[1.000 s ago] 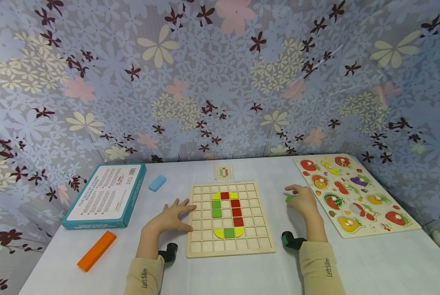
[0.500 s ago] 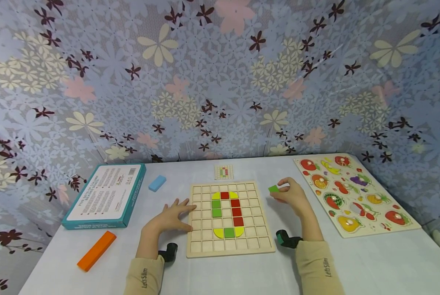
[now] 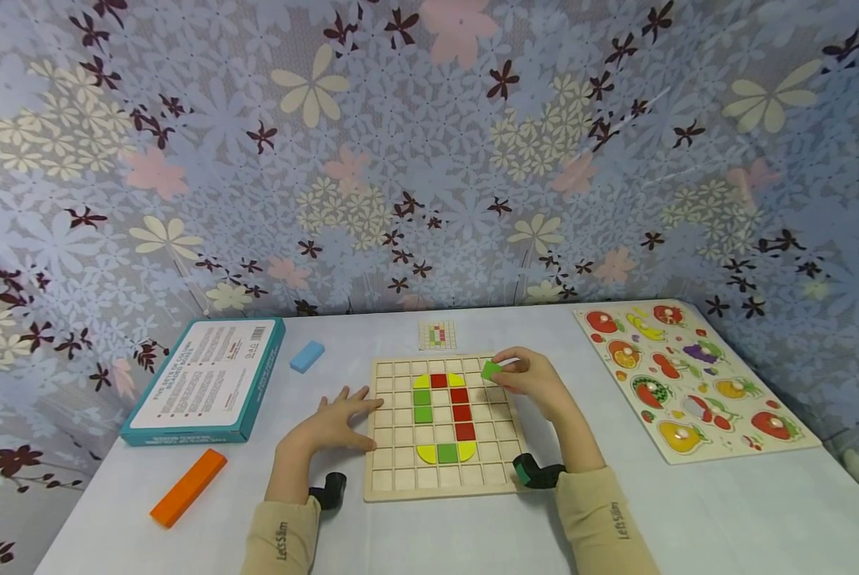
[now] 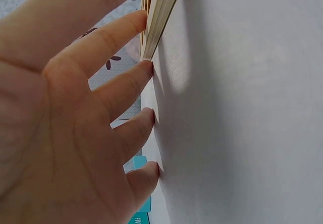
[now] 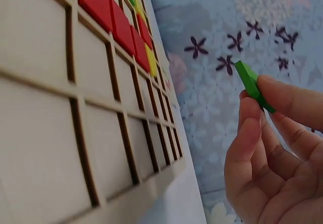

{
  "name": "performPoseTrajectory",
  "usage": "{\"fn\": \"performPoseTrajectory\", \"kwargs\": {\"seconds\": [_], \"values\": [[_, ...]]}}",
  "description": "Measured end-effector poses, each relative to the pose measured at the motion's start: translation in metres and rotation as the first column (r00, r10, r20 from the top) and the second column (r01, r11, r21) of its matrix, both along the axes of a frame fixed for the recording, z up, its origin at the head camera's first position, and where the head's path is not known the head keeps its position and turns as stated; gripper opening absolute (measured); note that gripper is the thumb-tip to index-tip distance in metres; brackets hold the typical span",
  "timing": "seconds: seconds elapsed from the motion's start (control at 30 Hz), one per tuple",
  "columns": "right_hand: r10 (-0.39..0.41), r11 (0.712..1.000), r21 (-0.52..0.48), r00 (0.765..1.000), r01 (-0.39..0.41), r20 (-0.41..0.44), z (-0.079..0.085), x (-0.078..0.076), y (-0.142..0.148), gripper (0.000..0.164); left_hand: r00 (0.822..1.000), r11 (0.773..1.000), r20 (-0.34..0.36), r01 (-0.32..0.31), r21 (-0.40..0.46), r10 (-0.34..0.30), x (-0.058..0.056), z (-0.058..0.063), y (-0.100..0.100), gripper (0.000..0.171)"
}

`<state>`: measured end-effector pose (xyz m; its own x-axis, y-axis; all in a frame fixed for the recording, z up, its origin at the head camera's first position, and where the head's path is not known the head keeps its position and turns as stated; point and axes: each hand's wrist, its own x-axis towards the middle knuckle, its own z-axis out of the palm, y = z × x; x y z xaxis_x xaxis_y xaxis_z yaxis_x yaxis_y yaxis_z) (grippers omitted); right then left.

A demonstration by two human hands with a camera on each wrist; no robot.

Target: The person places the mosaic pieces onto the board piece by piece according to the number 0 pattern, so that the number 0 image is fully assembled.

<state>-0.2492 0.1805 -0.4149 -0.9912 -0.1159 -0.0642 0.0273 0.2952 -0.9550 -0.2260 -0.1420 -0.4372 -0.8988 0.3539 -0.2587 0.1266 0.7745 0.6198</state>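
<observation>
My right hand (image 3: 537, 382) pinches a green square tile (image 5: 250, 85) between thumb and fingers, held above the far right corner of the wooden grid board (image 3: 400, 477). On that board, red tiles (image 3: 462, 413), green tiles (image 3: 423, 405) and yellow rounded corner tiles (image 3: 427, 454) form a ring with a gap on its left side. At the board's left edge rests my left hand (image 3: 336, 423), fingers spread. In the left wrist view its fingertips (image 4: 144, 72) touch the board's side and the white tabletop.
Behind the board lies a small pattern card (image 3: 438, 336). To the left are a blue block (image 3: 308, 357), a teal-edged box (image 3: 202, 383) and an orange bar (image 3: 188, 489). A fruit puzzle board (image 3: 695, 383) lies at the right. A flowered cloth (image 3: 429, 160) hangs behind the table.
My right hand has moved left with the green tile, from the tabletop beside the fruit puzzle to over the grid board. My left hand has stayed in place.
</observation>
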Motion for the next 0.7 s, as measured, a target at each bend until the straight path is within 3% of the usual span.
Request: {"fn": "performPoseTrajectory", "kwargs": {"seconds": [0.7], "values": [[0.093, 0.996, -0.015, 0.996, -0.093, 0.008, 0.004, 0.008, -0.024, 0.029, 1.0, 1.0, 0.002, -0.012, -0.013, 0.012, 0.001, 0.001, 0.001, 0.072]]}}
